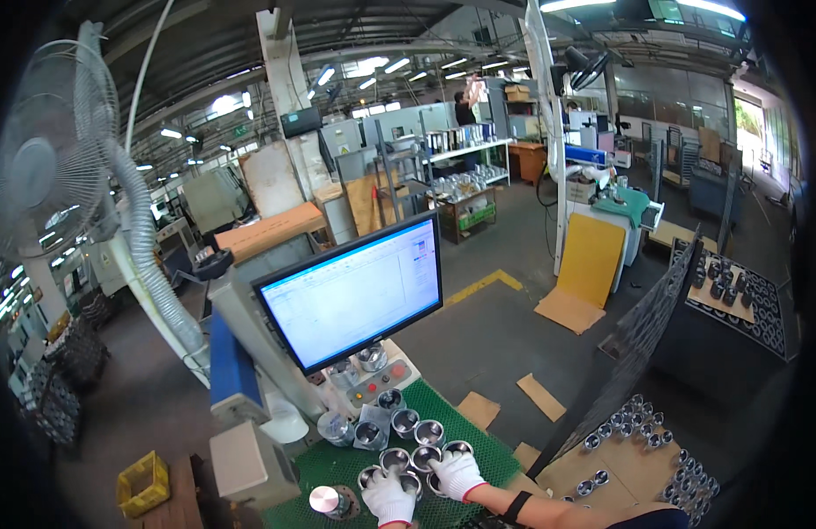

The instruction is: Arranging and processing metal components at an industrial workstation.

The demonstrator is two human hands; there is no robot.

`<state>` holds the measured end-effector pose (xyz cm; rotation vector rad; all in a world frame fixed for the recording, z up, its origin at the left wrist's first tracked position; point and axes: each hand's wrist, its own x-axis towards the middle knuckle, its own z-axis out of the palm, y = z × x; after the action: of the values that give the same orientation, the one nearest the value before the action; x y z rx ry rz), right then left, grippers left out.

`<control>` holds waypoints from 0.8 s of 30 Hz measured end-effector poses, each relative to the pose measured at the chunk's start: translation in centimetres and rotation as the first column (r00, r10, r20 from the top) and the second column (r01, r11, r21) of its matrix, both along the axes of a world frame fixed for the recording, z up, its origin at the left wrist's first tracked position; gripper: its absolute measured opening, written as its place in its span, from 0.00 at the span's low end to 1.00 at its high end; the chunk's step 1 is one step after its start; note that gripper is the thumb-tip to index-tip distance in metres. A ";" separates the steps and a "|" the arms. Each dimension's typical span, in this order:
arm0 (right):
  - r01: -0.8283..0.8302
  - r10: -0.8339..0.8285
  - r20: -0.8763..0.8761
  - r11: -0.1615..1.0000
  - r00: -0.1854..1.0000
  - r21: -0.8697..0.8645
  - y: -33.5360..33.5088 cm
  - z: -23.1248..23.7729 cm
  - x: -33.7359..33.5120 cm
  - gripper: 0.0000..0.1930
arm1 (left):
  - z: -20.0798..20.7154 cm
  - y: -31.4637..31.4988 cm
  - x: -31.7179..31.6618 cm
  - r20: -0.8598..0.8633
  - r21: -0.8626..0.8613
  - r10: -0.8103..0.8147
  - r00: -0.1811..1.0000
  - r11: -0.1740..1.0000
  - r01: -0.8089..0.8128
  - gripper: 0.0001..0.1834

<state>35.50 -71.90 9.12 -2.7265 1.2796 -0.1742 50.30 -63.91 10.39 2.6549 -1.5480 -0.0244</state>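
Observation:
Both my hands wear white gloves and reach in from the lower edge, over a cluster of shiny round metal cups (396,459) with dark insides. My left hand (391,501) is closed on the near cups of the group, its fingertips at a rim (411,484). Just to its right, my right hand (459,476) has its fingers bent over the edge of another metal cup (426,458). The palms hide parts of several cups. All of these stand on a green mesh mat (329,463). A silver disc-topped cylinder (324,500) stands left of my left hand.
A monitor (355,291) rises behind the mat, above a control panel (381,381) with coloured buttons. A marking-machine head (249,465) overhangs the mat's left side. At right, a mesh partition (637,353) stands by cardboard (593,472) bearing many cups. A yellow crate (143,483) sits lower left.

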 end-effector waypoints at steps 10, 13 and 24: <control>-0.154 0.154 0.041 0.988 0.987 0.011 20.9 1.5 -20.9 0.21 | -7.3 28.5 -10.9 0.148 -0.467 -0.221 0.964 0.844 0.265 0.14; -0.023 0.060 -0.143 0.969 0.988 0.246 26.1 0.2 -27.4 0.21 | -11.3 36.3 -11.7 0.060 -0.293 -0.175 0.983 0.938 0.185 0.14; 0.110 -0.115 -0.005 0.936 0.993 0.334 33.0 -2.9 -35.5 0.26 | -6.0 39.1 -15.9 -0.326 0.523 -0.256 0.910 0.753 0.399 0.19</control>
<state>-0.03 -38.93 6.24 -2.3655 1.3248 0.0137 34.35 -24.77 4.38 2.5593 -2.1719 -0.9495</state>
